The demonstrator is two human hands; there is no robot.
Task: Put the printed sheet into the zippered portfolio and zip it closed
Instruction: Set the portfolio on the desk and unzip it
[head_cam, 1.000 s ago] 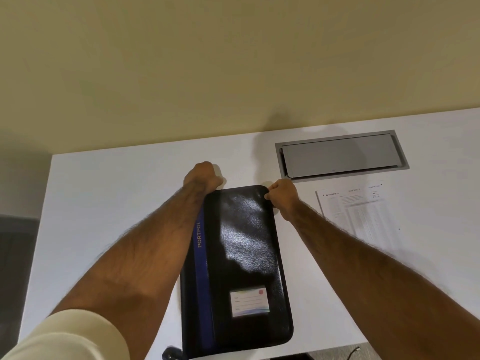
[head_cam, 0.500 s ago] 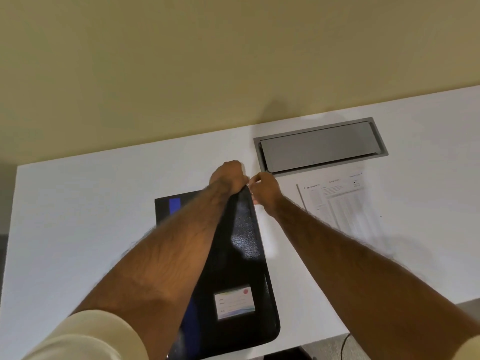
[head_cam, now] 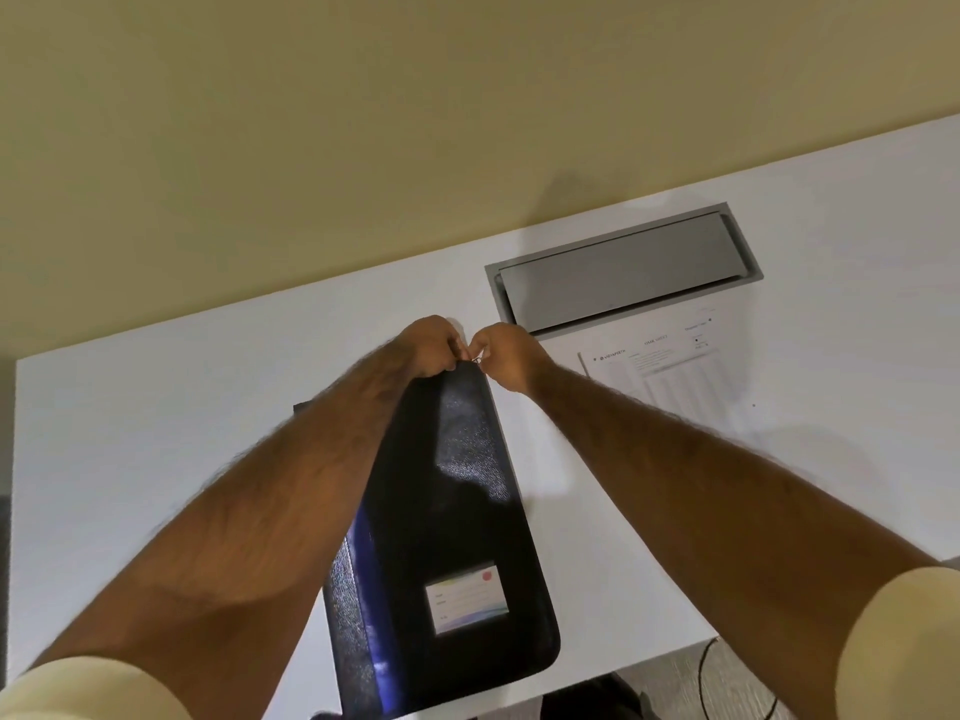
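A black zippered portfolio [head_cam: 452, 517] with a blue stripe and a label window lies lengthwise on the white desk [head_cam: 156, 418]. My left hand [head_cam: 431, 348] grips its far top corner. My right hand [head_cam: 506, 356] pinches a small metal zipper pull at that same corner, right beside the left hand. The printed sheet [head_cam: 670, 376] lies flat on the desk to the right of the portfolio, partly behind my right forearm. My left forearm hides the portfolio's left side.
A grey metal cable-box lid [head_cam: 623, 272] is set into the desk behind the sheet. A beige wall runs along the desk's far edge. A dark cable [head_cam: 706, 672] hangs below the near desk edge at the right.
My left hand moved from the portfolio's top left corner over to the top right corner, meeting my right hand there. The right fingers now pinch the zipper pull. The view shifted left.
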